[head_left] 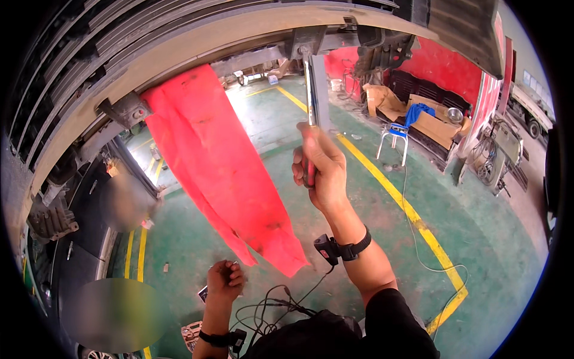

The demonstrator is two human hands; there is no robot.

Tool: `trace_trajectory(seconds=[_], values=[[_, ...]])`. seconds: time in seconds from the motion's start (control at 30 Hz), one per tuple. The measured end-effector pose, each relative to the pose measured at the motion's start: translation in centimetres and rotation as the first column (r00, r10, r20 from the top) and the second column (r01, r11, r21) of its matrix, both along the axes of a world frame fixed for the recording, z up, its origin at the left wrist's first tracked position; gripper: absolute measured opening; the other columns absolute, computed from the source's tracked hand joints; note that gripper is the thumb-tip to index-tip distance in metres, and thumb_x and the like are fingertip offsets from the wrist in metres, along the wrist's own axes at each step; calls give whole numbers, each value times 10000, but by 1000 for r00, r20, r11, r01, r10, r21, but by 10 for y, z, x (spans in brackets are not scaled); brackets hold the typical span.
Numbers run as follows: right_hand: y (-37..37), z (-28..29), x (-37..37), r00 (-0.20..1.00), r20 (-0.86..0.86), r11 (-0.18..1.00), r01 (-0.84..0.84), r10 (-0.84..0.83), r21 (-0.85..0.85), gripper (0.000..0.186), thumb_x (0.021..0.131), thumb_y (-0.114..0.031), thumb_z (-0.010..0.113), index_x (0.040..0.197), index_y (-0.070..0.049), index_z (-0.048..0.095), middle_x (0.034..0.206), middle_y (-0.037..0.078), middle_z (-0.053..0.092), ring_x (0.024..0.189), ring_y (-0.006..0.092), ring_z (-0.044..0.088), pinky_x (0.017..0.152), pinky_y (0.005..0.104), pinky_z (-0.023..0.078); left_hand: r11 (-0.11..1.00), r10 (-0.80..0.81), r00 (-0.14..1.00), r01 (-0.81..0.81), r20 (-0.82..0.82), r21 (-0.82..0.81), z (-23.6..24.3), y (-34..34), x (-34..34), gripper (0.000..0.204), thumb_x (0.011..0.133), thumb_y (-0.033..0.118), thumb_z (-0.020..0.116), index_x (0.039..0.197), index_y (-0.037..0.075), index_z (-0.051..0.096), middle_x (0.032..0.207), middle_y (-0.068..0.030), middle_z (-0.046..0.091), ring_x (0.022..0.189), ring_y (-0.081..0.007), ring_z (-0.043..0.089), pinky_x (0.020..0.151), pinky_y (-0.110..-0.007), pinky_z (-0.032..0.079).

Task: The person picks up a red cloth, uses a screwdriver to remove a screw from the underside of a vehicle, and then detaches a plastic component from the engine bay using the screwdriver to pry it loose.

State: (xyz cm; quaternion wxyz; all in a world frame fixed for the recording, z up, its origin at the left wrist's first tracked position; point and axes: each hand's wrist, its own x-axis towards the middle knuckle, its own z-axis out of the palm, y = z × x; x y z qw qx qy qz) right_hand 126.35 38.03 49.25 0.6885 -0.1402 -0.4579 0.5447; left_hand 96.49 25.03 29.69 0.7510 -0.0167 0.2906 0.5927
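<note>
The right hand [323,164] is closed around the red-and-dark handle of a long metal wrench [310,90], or a tool much like one, with the thumb laid along the grip. The wrench stands nearly upright, its shiny shaft running from the fist up to the bracket [307,40] under the vehicle's front beam [179,51]. Its top end appears to meet the bracket, though the contact itself is too small to make out.

The left hand [224,280] is lower down, off the wrench, its fingers loosely curled; whether something small is pinched in them, I cannot tell. Just above it, a red cloth [221,149] hangs from the beam, its lower corners dangling free between the two hands.

To work the wrench well, I would seat its head squarely before putting any force on it, pull smoothly rather than jerk, and keep the knuckles away from the beam's edges. The left hand could steady the head up at the bracket, and the cloth is best kept out of the handle's swing. The black cables [287,302] near the body should not snag on an elbow.

Farther out lie the green floor [454,206] with its yellow line [418,222], a blue-topped stool [394,130] and a dark bench [412,84] strewn with cardboard [433,133].
</note>
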Motion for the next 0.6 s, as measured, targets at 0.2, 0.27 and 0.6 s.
trace_trajectory(seconds=[0.2,0.27,0.6], values=[[14,-4,3,1000,1,1000,11,-11,4,505,1014,-356,621,1369,-2,563,777,52,585,586,140,544,488,270,404,990,123,992,-121,30,-67,-8,-18,-9,193,911,211,539,749,111,571,714,-24,524,547,-132,432,419,-246,311],[17,-6,4,999,9,999,34,-35,27,506,1012,-354,625,1370,-2,568,773,53,584,583,138,543,483,267,401,987,140,990,-137,22,-86,-9,-23,-11,194,908,214,539,744,114,563,709,-20,513,546,-131,423,420,-253,308],[30,-11,14,996,50,995,74,-78,72,485,1012,-324,634,1369,-1,575,762,46,572,559,127,518,472,255,391,987,136,991,-135,5,-87,-12,-16,-7,210,916,225,545,732,124,556,719,-19,520,563,-136,434,439,-258,319]])
